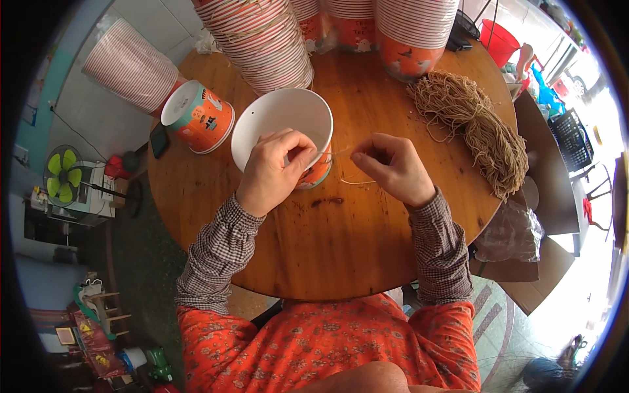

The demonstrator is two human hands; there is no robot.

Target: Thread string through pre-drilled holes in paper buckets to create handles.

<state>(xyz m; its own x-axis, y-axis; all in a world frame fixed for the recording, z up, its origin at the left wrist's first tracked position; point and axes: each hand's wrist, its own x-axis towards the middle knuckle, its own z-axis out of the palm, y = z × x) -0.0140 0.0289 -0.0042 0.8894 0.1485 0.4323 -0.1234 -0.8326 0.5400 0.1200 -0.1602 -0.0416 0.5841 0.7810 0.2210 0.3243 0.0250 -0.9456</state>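
A paper bucket (278, 111), white inside and orange outside, stands upright on the round wooden table in front of me. A thin tan string (337, 153) runs from the bucket's right side toward my right hand (398, 169). My left hand (276, 167) is closed in a pinch at the near right rim, covering part of the bucket. The thumb and forefinger of my right hand are pinched at the string's other end, to the right of the bucket and above the table. A short loose stretch of string (358, 182) shows between the hands.
Tall stacks of nested buckets (262, 46) line the table's (314, 255) far side. Another bucket (200, 121) sits at left beside a dark phone (159, 141). A thick hank of tan string (475, 128) lies at right. Cardboard boxes (550, 177) stand beyond the right edge.
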